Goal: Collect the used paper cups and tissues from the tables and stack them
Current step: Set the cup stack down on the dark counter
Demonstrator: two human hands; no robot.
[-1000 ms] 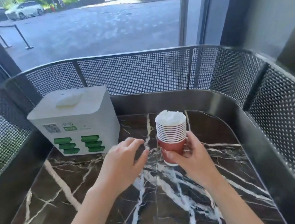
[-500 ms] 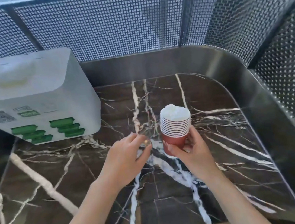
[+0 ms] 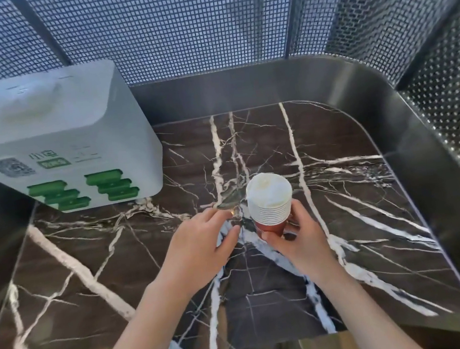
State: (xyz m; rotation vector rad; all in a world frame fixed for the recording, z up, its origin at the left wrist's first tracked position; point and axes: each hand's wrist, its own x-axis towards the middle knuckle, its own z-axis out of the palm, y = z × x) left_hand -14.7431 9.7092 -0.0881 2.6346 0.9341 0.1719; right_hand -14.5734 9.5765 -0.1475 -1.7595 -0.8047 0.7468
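A right hand wraps its grip round the red base of a tissue-stuffed stack of paper cups on the marble bench; left hand loosely curled, empty. Light, crushable load, likely best held low.

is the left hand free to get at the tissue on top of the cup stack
Probably yes. The left hand is empty and sits just beside the cup stack, which the right hand grips low down, so the tissue on top is uncovered with nothing between.
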